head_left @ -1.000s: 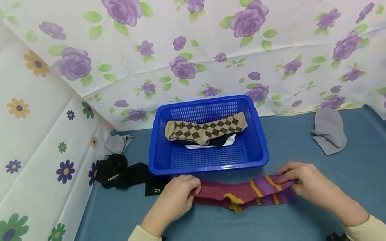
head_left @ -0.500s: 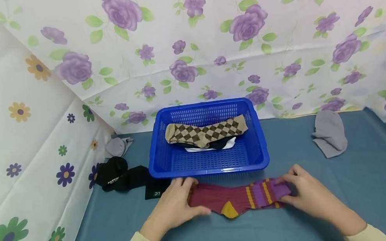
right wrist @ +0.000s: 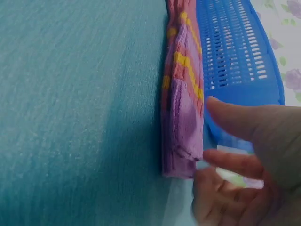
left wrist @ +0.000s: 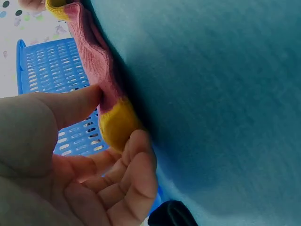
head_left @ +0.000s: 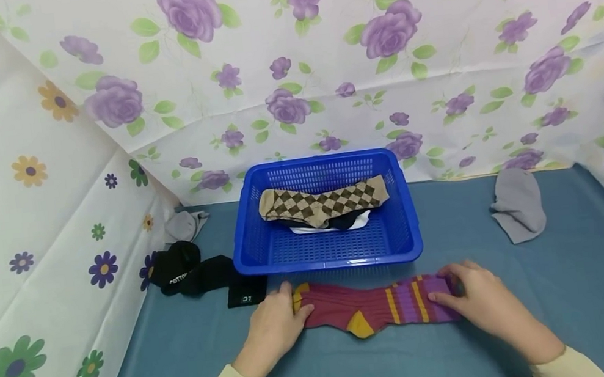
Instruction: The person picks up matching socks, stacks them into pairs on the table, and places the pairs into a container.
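A pair of maroon socks (head_left: 347, 305), with yellow heels and toes and purple striped cuffs, lies flat, one on the other, in front of the blue basket (head_left: 329, 264). At the yellow toe end (left wrist: 117, 123), my left hand (head_left: 276, 323) holds the socks, thumb on top and curled fingers at the tip. By the purple cuffs (right wrist: 186, 127) is my right hand (head_left: 476, 293), its thumb and fingers spread apart around the cuff end. The right wrist view shows the two cuff edges slightly offset.
Inside the basket, argyle socks (head_left: 322, 203) lie over dark and white ones. Black socks (head_left: 195, 273) and a grey sock (head_left: 183, 225) are at the left. Another grey sock (head_left: 518, 205) lies at the right. Flowered sheets (head_left: 288, 61) stand behind and at the sides.
The socks have come down from between both hands and now lie flat on the cloth. My left hand loosened, then its thumb came onto the toe. My right hand has let go of the cuffs.
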The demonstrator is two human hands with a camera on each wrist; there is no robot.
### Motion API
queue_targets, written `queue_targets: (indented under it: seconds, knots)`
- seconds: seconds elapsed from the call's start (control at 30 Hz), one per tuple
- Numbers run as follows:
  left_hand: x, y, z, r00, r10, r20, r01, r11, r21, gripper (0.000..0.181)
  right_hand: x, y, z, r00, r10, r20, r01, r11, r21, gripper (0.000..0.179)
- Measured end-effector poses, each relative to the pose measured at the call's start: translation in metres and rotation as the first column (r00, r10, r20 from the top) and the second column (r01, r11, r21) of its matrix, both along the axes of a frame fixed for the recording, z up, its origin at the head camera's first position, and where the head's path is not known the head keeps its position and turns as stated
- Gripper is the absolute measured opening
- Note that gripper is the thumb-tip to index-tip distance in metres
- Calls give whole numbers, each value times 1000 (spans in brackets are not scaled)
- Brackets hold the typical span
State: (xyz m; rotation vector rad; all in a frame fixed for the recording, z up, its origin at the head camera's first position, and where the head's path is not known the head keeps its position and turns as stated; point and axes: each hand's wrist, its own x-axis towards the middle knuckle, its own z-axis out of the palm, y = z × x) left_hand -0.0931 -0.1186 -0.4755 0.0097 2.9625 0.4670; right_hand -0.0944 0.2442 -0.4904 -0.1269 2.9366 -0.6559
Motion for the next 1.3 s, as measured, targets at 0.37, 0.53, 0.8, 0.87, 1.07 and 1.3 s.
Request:
queue_targets:
  seconds: [0.37,0.53,0.8,0.87,1.07,1.3]
  knots:
    - [-2,-4,9,985,-58,-162,66,997,45,38,-2,0,2,994,58,-89,-56,998,24,31]
    - [-4,-5,15,984,-66,-163,104,966,237,36,-2,2,8,982,116,-146,-124,991,-45,28]
    - [-4,-7,14,987,13,-158,59,894,443,22,1,2,23,996,63,-67,-77,967,-243,25]
    - [-4,-8,12,989,40,-143,30,890,456,19,1,2,26,996,51,-74,-68,964,-257,24]
    - [-9,-13,-3,988,114,-107,-51,882,469,20,-4,6,31,996,58,61,-35,947,-320,32]
    - [-10,-11,-5,991,113,-66,-64,861,504,19,-9,15,40,984,58,170,2,944,-331,39]
